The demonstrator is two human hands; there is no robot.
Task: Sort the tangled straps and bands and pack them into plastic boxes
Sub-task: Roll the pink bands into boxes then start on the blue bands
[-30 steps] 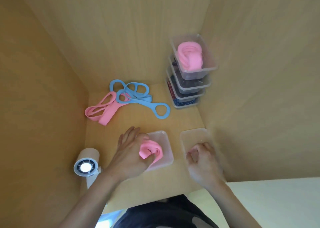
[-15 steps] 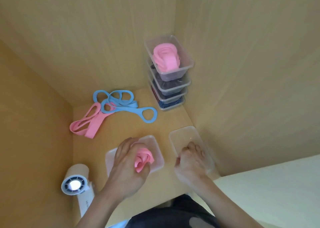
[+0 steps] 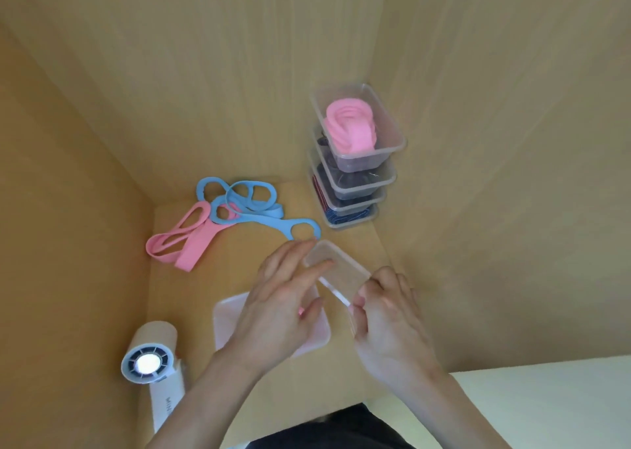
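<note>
A clear plastic box (image 3: pixel 227 322) sits on the wooden shelf floor under my left hand (image 3: pixel 283 298); a bit of the pink band inside (image 3: pixel 301 310) shows beneath the palm. My left hand's fingers are straight and touch the far end of a clear lid (image 3: pixel 338 271). My right hand (image 3: pixel 392 315) grips the lid's near end and holds it tilted above the floor. Loose blue straps (image 3: pixel 254 206) and a pink band (image 3: pixel 191 240) lie tangled at the back left.
Several clear boxes are stacked (image 3: pixel 355 175) in the back right corner, the top one holding a coiled pink band (image 3: pixel 351 127). A small white fan (image 3: pixel 146 363) lies at the front left. Wooden walls close in on three sides.
My right hand has lifted the lid off the floor and tilted it. My left hand has let go of the pink band and reached its fingers to the lid.
</note>
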